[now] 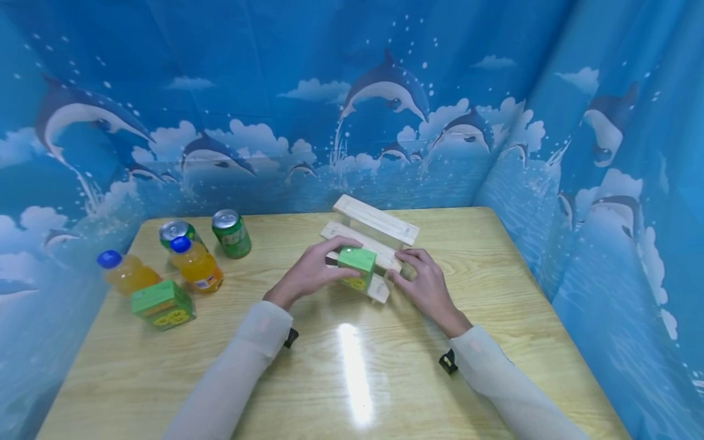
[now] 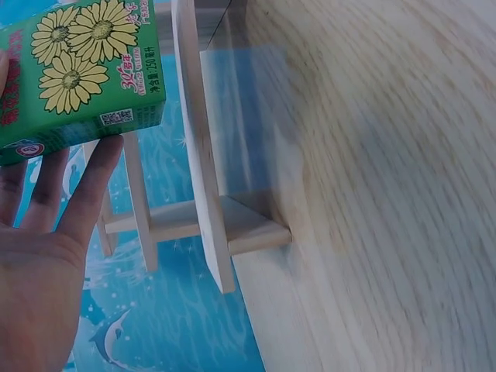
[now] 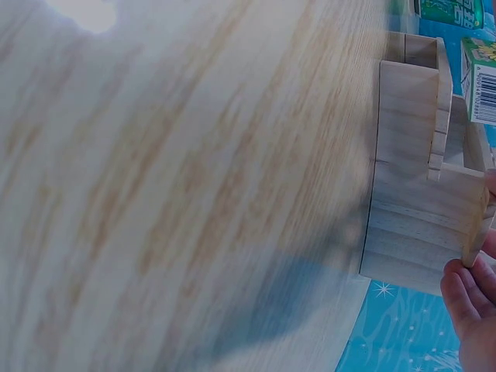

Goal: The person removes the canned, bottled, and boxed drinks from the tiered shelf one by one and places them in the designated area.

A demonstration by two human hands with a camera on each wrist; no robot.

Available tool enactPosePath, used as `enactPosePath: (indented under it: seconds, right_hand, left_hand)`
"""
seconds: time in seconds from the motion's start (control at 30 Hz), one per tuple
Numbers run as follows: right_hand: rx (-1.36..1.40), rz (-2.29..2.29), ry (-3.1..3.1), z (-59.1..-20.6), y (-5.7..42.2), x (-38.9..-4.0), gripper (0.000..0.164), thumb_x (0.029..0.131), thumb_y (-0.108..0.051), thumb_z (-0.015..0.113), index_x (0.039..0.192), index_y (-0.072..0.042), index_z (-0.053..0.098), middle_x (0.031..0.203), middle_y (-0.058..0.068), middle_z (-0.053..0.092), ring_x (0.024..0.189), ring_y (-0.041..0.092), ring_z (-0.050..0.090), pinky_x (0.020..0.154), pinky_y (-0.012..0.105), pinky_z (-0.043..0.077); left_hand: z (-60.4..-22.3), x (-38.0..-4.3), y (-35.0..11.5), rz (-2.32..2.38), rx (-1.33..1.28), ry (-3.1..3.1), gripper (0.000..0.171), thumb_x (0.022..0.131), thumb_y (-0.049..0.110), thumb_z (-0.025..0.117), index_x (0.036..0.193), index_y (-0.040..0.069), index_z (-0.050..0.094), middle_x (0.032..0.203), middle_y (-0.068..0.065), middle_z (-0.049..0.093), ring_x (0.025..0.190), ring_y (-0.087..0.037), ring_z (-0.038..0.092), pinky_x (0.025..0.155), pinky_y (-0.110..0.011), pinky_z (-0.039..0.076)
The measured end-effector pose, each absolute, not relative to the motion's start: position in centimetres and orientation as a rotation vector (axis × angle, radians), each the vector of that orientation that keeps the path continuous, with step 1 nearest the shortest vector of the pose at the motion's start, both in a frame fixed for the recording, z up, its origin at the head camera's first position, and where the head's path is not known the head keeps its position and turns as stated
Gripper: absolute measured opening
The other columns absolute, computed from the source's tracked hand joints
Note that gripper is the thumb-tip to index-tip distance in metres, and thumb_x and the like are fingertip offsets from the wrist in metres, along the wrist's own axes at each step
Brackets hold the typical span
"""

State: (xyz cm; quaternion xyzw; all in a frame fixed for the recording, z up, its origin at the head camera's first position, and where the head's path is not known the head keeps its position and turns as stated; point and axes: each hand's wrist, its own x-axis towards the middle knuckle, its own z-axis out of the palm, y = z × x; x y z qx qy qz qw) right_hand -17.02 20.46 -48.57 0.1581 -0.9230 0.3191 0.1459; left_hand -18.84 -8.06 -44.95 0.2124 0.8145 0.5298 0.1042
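My left hand (image 1: 309, 272) grips a green drink carton (image 1: 357, 261) with yellow flowers on it, thumb on the near side and fingers on the far side. The carton is over the front of a stepped wooden rack (image 1: 379, 221); in the left wrist view the carton (image 2: 85, 74) overlaps the rack's lowest slat (image 2: 203, 163). At the rack's right end, my right hand (image 1: 428, 286) pinches the middle slat. The right wrist view shows its fingertips (image 3: 463, 287) at the corner of the rack's side panel (image 3: 422, 217).
To the left on the wooden table (image 1: 495, 379) stand another green carton (image 1: 163, 305), two orange drink bottles with blue caps (image 1: 200, 267) and two green cans (image 1: 233, 235). A blue dolphin-print curtain (image 1: 275, 110) hangs behind the table and along its sides.
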Motion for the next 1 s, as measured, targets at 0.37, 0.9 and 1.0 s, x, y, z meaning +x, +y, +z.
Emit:
enactPosePath:
  seconds: [0.37,0.9,1.0]
  right_hand:
    - [0.45,0.942,-2.661,-48.5,20.4,-17.0,0.05,0.092,-0.025,0.09,0.133,-0.001,0.075,0.139,0.019,0.069,0.13,0.038,0.066,0.114,0.056,0.054]
    - [0.455,0.937,-2.65,-48.5,20.3,-16.9,0.048,0.093,-0.023,0.089,0.132,0.0,0.075,0.137,0.019,0.07,0.128,0.037,0.067,0.113,0.056,0.055]
    - [0.458,0.935,-2.648,-48.5,20.3,-17.0,0.048,0.093,-0.023,0.089,0.132,0.0,0.076,0.137,0.019,0.07,0.128,0.037,0.067,0.113,0.056,0.055]
  left_hand:
    - [-44.6,-18.7,-9.6,1.594,0.582,2.433,0.062,0.092,0.026,0.09,0.148,0.031,0.065,0.149,-0.005,0.064,0.122,-0.031,0.07,0.1,-0.045,0.064]
    - [-44.6,-18.0,-12.5,1.648,0.522,2.526,0.059,0.092,0.024,0.09,0.146,0.027,0.065,0.146,-0.007,0.065,0.123,-0.03,0.069,0.101,-0.048,0.064]
    - [-44.6,-17.8,-13.3,1.647,0.482,2.554,0.058,0.092,0.027,0.09,0.145,0.029,0.065,0.143,-0.004,0.066,0.123,-0.029,0.069,0.101,-0.048,0.064]
